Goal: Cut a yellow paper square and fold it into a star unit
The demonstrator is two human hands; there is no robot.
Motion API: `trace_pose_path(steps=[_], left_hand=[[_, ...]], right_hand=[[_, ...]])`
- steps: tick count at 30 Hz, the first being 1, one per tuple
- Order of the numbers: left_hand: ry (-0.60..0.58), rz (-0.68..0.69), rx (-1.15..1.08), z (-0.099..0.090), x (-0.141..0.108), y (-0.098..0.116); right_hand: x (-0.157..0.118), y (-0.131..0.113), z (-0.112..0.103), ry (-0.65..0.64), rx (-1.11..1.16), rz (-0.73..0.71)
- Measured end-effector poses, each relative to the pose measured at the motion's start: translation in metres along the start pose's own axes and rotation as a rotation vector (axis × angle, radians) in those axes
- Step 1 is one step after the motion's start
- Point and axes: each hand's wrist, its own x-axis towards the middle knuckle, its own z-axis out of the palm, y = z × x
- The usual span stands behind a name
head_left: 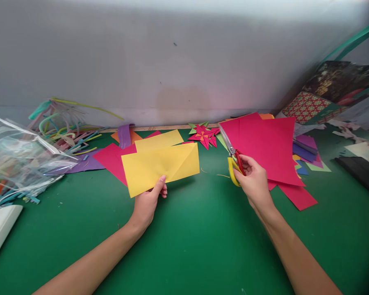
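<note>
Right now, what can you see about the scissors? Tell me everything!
The scissors have silvery blades that look like metal and two handles, one red, one yellow, that look like plastic. The right hand grips them by the handles. The blades look shut or nearly so, pointing away from the person and slanting left. They're over the green table, by the left edge of a big red sheet; whether they touch it, I can't tell.

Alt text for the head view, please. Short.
A person's left hand holds a creased yellow rectangular paper sheet, while the right hand holds red-and-yellow-handled metal scissors, above a green tabletop. Farther back lie red star-shaped paper pieces, with large red paper sheets to the right and crumpled clear plastic to the left.
</note>
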Motion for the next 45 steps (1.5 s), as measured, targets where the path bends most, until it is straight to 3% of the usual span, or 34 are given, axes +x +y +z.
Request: trace_pose_path(steps=[5, 9, 16, 22, 28, 36, 40, 45], left_hand=[[0.003, -0.012, -0.005, -0.002, 0.000, -0.001], [-0.002, -0.048, -0.096, 0.002, -0.004, 0.007], [-0.075, 0.001, -0.206, 0.035, -0.005, 0.038], [-0.211, 0.077, -0.016, 0.036, -0.002, 0.051], [-0.282, 0.001, 0.271, 0.028, -0.004, 0.056], [-0.261, -0.006, 0.121, 0.024, 0.007, 0.062], [-0.308, -0.032, 0.172, 0.021, 0.007, 0.067], [-0.356, -0.036, 0.287, 0.021, 0.002, 0.076]], right_hand=[[-0.014, -0.017, 0.013, -0.160, 0.389, 0.254], [-0.037, -0.032, 0.029, -0.264, 0.558, 0.316], [-0.063, -0.080, 0.057, -0.409, 0.775, 0.557], [-0.062, -0.091, 0.075, -0.256, 0.875, 0.497], [-0.074, -0.082, 0.077, -0.144, 0.888, 0.448], [-0.063, -0.081, 0.064, -0.114, 0.953, 0.476], [-0.060, -0.080, 0.059, -0.128, 0.870, 0.373], [-0.059, -0.082, 0.057, 0.013, 0.704, 0.315]])
